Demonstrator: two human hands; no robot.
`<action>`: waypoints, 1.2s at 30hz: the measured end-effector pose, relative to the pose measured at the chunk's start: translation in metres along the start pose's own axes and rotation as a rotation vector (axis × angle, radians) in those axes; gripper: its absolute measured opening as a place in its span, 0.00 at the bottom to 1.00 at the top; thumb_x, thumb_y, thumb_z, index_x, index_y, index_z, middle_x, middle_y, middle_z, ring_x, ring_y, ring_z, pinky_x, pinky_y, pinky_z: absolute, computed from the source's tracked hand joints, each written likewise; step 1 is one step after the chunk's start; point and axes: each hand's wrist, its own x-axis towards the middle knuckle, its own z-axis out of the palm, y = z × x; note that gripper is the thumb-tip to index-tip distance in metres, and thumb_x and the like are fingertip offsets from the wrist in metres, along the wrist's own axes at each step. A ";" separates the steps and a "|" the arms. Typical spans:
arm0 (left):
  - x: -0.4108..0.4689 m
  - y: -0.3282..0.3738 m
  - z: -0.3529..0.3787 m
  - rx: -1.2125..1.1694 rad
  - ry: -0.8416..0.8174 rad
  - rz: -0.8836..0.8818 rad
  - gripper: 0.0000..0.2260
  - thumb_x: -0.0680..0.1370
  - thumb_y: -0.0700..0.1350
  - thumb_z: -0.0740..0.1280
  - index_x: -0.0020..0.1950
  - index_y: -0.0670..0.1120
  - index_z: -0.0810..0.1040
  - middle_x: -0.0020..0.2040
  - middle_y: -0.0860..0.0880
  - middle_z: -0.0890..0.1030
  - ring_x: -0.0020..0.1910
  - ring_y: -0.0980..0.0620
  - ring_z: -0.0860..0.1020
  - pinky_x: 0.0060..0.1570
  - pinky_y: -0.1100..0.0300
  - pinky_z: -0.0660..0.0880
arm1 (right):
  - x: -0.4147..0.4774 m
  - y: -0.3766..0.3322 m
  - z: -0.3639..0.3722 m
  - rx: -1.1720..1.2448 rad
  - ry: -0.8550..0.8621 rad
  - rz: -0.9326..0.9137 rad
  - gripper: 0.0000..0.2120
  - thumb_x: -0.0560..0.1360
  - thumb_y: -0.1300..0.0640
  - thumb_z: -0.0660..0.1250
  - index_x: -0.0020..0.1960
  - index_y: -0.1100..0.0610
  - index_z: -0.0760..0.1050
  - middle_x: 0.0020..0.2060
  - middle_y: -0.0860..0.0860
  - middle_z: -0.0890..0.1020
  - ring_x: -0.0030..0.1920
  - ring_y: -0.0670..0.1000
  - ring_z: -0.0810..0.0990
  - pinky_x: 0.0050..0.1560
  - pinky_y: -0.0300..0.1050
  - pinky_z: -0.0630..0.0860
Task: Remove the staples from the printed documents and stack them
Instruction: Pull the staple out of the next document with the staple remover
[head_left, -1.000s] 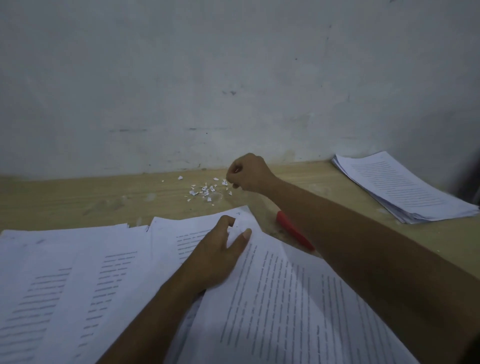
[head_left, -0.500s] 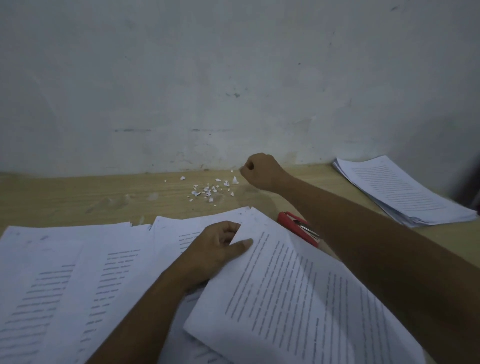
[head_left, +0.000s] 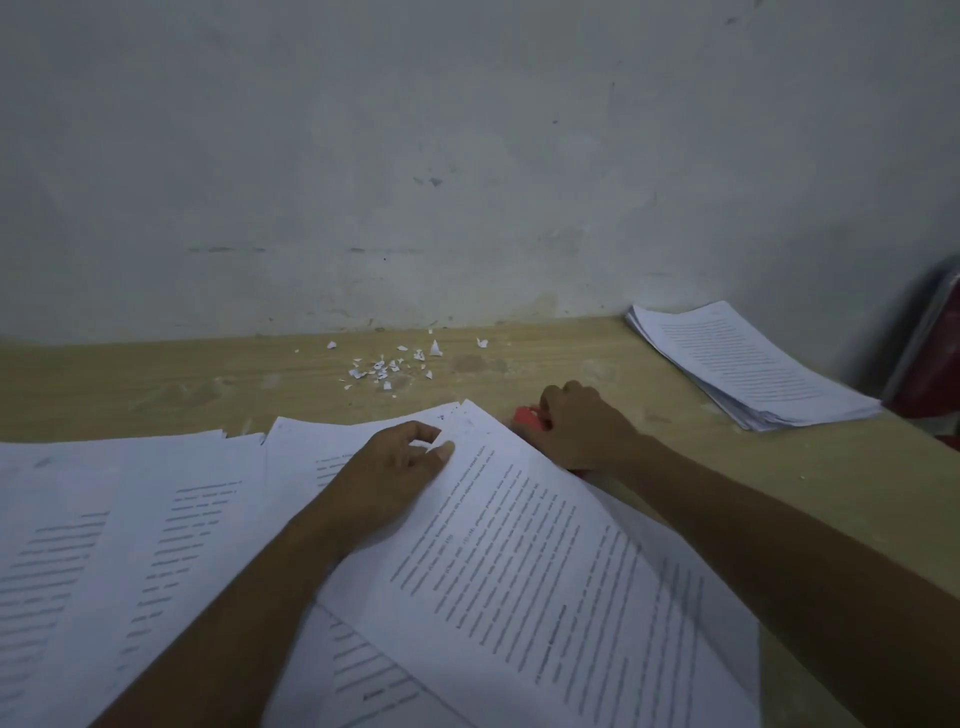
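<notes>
A printed document lies tilted in front of me, its top corner near the table's middle. My left hand holds its upper left edge, thumb on top of the page. My right hand curls over a red staple remover just right of that corner; only the tool's red end shows. A neat stack of printed pages lies at the far right of the wooden table.
More printed sheets spread over the near left. Several small torn paper scraps lie near the wall. A dark red object stands at the right edge, beyond the stack.
My right hand has come back from the scraps near the wall and now grips the red staple remover. My left hand still holds the document's edge.
</notes>
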 end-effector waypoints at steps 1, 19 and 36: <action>0.000 0.000 0.001 0.026 0.004 0.003 0.09 0.80 0.53 0.64 0.55 0.50 0.77 0.41 0.52 0.86 0.36 0.62 0.80 0.37 0.71 0.73 | -0.002 0.000 0.002 0.015 0.015 -0.009 0.24 0.79 0.37 0.56 0.59 0.57 0.71 0.53 0.56 0.72 0.53 0.56 0.73 0.57 0.54 0.73; -0.003 0.000 -0.001 0.023 -0.050 0.031 0.10 0.80 0.49 0.65 0.55 0.45 0.83 0.46 0.54 0.86 0.45 0.59 0.84 0.48 0.68 0.76 | 0.011 -0.056 -0.022 1.037 0.149 0.167 0.29 0.84 0.44 0.45 0.44 0.59 0.78 0.39 0.57 0.85 0.35 0.55 0.83 0.36 0.43 0.78; 0.005 -0.008 0.000 0.076 -0.024 0.059 0.07 0.79 0.49 0.67 0.54 0.49 0.79 0.46 0.58 0.84 0.43 0.69 0.80 0.46 0.72 0.73 | 0.010 -0.088 -0.006 0.823 0.227 -0.017 0.39 0.83 0.39 0.42 0.45 0.64 0.83 0.32 0.57 0.84 0.29 0.46 0.79 0.37 0.38 0.73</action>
